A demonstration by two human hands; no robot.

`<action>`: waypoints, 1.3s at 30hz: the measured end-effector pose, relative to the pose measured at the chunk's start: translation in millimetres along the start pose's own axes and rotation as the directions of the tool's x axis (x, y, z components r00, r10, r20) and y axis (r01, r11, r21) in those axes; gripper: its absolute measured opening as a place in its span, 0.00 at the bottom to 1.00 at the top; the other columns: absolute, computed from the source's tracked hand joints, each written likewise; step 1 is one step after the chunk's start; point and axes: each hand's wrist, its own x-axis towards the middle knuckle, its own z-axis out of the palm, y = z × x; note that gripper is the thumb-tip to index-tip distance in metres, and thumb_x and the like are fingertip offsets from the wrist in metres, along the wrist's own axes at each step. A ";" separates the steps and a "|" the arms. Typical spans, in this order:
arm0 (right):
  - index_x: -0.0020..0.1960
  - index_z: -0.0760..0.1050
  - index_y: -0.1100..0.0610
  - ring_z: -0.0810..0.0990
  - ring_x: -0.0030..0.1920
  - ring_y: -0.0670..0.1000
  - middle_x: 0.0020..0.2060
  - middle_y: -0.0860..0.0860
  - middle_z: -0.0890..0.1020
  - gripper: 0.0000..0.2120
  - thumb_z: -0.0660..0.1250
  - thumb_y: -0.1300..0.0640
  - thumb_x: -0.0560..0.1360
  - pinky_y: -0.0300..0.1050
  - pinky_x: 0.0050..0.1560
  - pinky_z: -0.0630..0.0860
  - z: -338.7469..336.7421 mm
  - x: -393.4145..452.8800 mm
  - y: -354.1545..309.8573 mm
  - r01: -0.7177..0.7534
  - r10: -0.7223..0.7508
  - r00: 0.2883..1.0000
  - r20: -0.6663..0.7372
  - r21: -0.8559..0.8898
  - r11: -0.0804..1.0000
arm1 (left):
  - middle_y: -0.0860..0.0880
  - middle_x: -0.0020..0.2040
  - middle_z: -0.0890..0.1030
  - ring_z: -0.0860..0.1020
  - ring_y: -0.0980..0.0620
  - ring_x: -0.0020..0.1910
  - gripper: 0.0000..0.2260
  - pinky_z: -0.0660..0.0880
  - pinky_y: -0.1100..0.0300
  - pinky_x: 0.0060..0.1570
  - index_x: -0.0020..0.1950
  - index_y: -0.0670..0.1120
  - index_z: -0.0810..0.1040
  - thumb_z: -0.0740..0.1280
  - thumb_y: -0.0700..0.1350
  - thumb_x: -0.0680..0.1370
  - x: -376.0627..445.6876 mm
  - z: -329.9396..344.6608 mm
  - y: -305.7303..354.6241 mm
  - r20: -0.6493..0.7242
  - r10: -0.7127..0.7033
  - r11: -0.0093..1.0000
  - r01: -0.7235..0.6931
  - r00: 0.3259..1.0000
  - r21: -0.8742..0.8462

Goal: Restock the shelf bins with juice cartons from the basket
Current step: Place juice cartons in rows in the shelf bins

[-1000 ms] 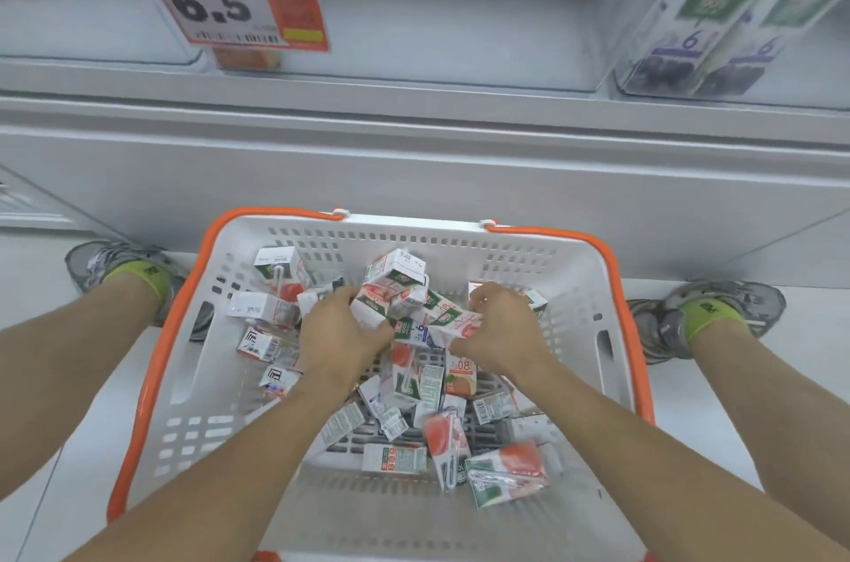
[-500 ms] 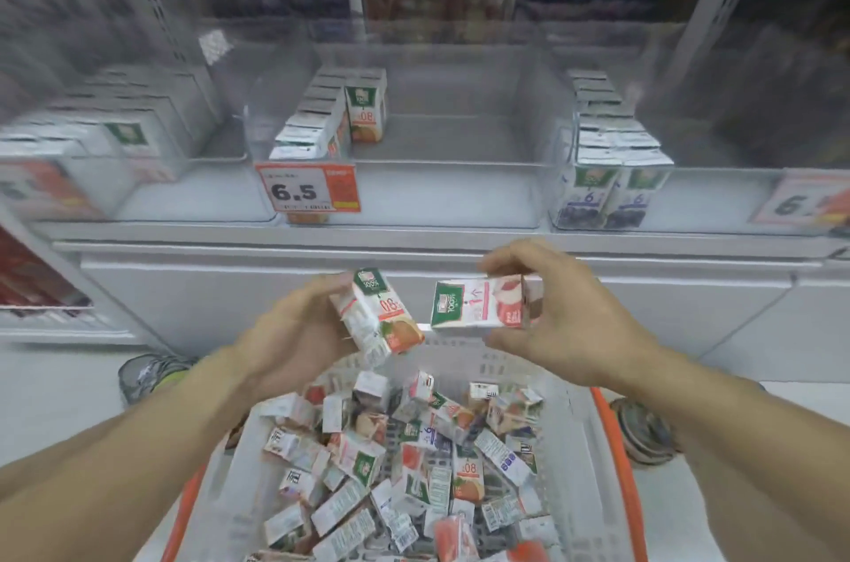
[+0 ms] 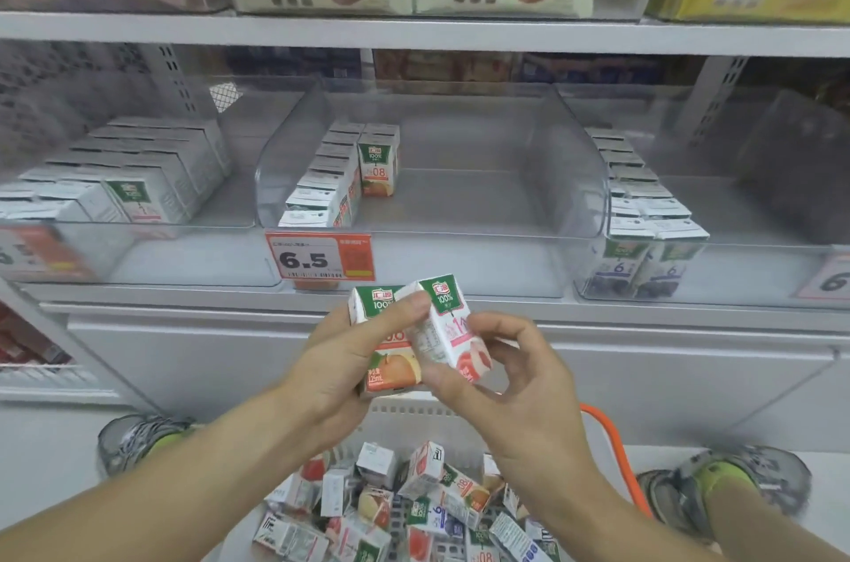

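Note:
Two small juice cartons are held upright side by side below the middle shelf bin point(image 3: 575, 175). My left hand point(image 3: 335, 359) grips the orange-labelled carton point(image 3: 391, 370), its thumb lying across the top fronts. My right hand point(image 3: 510, 391) pinches the pink-labelled carton point(image 3: 453, 331) from below and from the right. The white basket point(image 3: 414, 416) with an orange rim sits low between my arms, holding several loose cartons point(image 3: 414, 506). In the middle bin a row of orange cartons point(image 3: 331, 180) stands along its left wall; the rest of its floor is bare.
The left bin holds rows of pink cartons point(image 3: 138, 175); the right bin holds a row of purple-labelled cartons point(image 3: 644, 212). A 6.5 price tag point(image 3: 319, 258) hangs on the middle bin's front. Biscuit boxes fill the shelf above. My shoes flank the basket.
Both hands rose from the basket, each with a carton, and have come together in front of the shelf. The pink carton turned from lying sideways to upright. The view tilted up.

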 end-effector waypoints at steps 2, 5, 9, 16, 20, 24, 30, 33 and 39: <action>0.56 0.77 0.57 0.84 0.49 0.48 0.49 0.52 0.85 0.20 0.78 0.57 0.67 0.42 0.46 0.81 -1.0 3.7 -2.2 0.014 -0.014 1.000 0.002 -0.005 1.000 | 0.37 0.52 0.85 0.84 0.44 0.41 0.18 0.78 0.55 0.35 0.55 0.40 0.83 0.74 0.44 0.68 4.5 -2.5 5.9 0.004 0.028 0.999 -0.028 1.000 -0.024; 0.59 0.76 0.55 0.84 0.49 0.55 0.49 0.52 0.84 0.24 0.79 0.56 0.66 0.44 0.46 0.81 -5.4 13.5 -7.2 -0.016 0.016 0.999 0.027 -0.002 1.000 | 0.35 0.54 0.84 0.84 0.43 0.42 0.20 0.77 0.54 0.40 0.59 0.38 0.79 0.77 0.43 0.69 5.2 -13.6 14.5 0.075 0.011 1.000 -0.010 0.997 -0.017; 0.65 0.73 0.51 0.84 0.51 0.61 0.55 0.55 0.83 0.32 0.79 0.61 0.64 0.51 0.45 0.83 -7.5 30.6 -17.8 -0.167 0.173 0.951 0.256 -0.047 0.985 | 0.35 0.56 0.83 0.84 0.42 0.46 0.18 0.81 0.55 0.37 0.61 0.40 0.80 0.74 0.45 0.73 -1.3 -23.4 22.4 0.235 -0.041 0.999 0.038 0.971 0.019; 0.51 0.80 0.64 0.85 0.42 0.66 0.51 0.61 0.84 0.23 0.83 0.66 0.58 0.54 0.39 0.83 10.4 46.2 -35.3 -0.112 0.166 0.903 0.396 -0.155 0.982 | 0.40 0.47 0.86 0.83 0.47 0.34 0.15 0.77 0.59 0.26 0.57 0.40 0.80 0.72 0.46 0.74 -20.5 -55.0 41.0 -0.044 -0.003 0.997 0.007 0.999 0.074; 0.49 0.79 0.65 0.86 0.41 0.64 0.49 0.62 0.84 0.22 0.82 0.70 0.57 0.52 0.42 0.84 66.0 60.5 -53.5 0.062 0.036 0.929 0.368 -0.250 0.966 | 0.33 0.51 0.83 0.84 0.45 0.34 0.20 0.80 0.55 0.28 0.65 0.32 0.72 0.67 0.36 0.74 -35.5 -112.6 74.0 -0.228 0.145 0.985 -0.161 0.963 -0.053; 0.54 0.78 0.62 0.87 0.43 0.54 0.51 0.56 0.85 0.18 0.78 0.68 0.67 0.46 0.44 0.84 152.1 82.1 -77.1 0.251 -0.133 0.914 0.384 -0.276 0.928 | 0.29 0.57 0.79 0.85 0.41 0.42 0.29 0.82 0.54 0.33 0.69 0.34 0.66 0.66 0.33 0.68 -53.4 -170.2 100.8 -0.331 0.301 0.933 -0.348 0.894 -0.090; 0.50 0.77 0.53 0.85 0.46 0.52 0.45 0.49 0.84 0.15 0.80 0.55 0.68 0.55 0.48 0.82 283.3 163.9 -56.9 0.409 -0.194 0.896 0.400 -0.570 0.712 | 0.33 0.53 0.82 0.85 0.41 0.44 0.09 0.82 0.53 0.33 0.57 0.41 0.76 0.66 0.34 0.77 -66.2 -234.1 100.2 -0.471 0.315 0.926 -0.376 0.824 -0.038; 0.48 0.77 0.56 0.85 0.46 0.57 0.42 0.51 0.81 0.17 0.82 0.58 0.65 0.58 0.47 0.83 329.7 201.0 -27.3 0.312 -0.014 0.919 0.393 -0.708 0.633 | 0.33 0.52 0.83 0.84 0.39 0.48 0.10 0.83 0.46 0.40 0.57 0.40 0.78 0.68 0.34 0.77 -66.7 -254.3 99.2 -0.485 0.302 0.927 -0.371 0.821 -0.050; 0.42 0.73 0.56 0.83 0.35 0.51 0.37 0.51 0.79 0.16 0.80 0.61 0.67 0.49 0.45 0.84 365.8 210.9 4.5 0.250 0.092 0.932 0.351 -0.804 0.539 | 0.32 0.53 0.82 0.83 0.40 0.45 0.12 0.80 0.42 0.50 0.59 0.39 0.78 0.67 0.34 0.76 -57.2 -263.0 98.8 -0.453 0.279 0.927 -0.360 0.847 -0.101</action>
